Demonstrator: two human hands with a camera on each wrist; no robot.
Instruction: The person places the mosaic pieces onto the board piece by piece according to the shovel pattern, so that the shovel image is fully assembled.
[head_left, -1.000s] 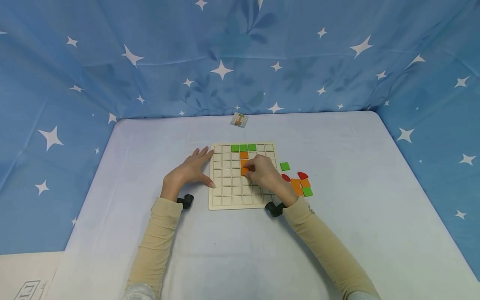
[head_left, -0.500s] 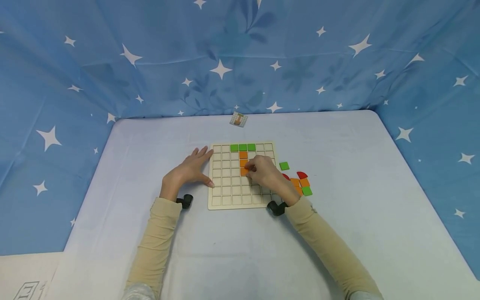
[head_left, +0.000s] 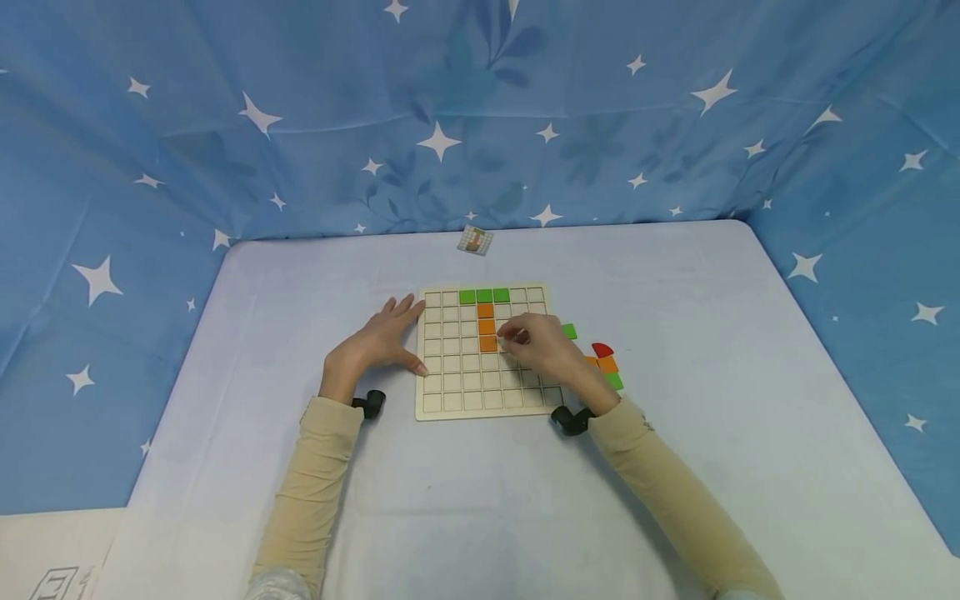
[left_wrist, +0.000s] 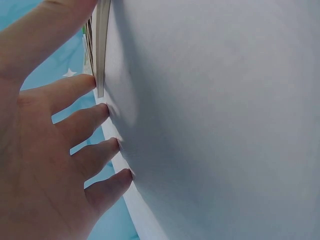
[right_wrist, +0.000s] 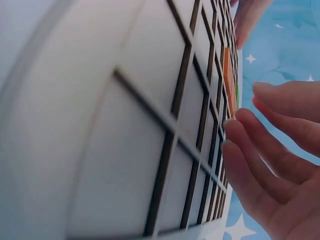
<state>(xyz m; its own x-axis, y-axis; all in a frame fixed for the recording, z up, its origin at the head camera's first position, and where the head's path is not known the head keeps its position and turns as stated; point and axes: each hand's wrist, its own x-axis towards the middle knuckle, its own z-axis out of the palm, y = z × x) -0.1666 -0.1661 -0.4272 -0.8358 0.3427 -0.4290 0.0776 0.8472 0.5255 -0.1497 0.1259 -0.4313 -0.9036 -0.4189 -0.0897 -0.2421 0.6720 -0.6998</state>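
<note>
Nearest, beige sleeves (head_left: 307, 492) reach over the white tabletop (head_left: 427, 508), with a black wrist camera (head_left: 573, 422) by the right cuff. To the right of the wooden grid board (head_left: 453, 362), the right wrist partly blocks the head view of some loose tiles: orange squares (head_left: 608, 364), a green square (head_left: 614, 381) and a red quarter-circle (head_left: 602, 350). Another green square (head_left: 569, 332) peeks out farther up. Beyond the board lies a small pattern card (head_left: 475, 240), then a blue star-printed curtain (head_left: 442, 100).

The board sits between the hands. The left hand (head_left: 375, 343) is spread wide, thumb and index finger at the board's left edge. The right hand (head_left: 542, 343) is over the board, fingers loosely bent and parted, just right of the three orange tiles (head_left: 486, 327) below the green row (head_left: 483, 296).

Half a second ago its fingertips were on the lowest orange tile; they have shifted right, uncovering it. The left hand has stayed put.
</note>
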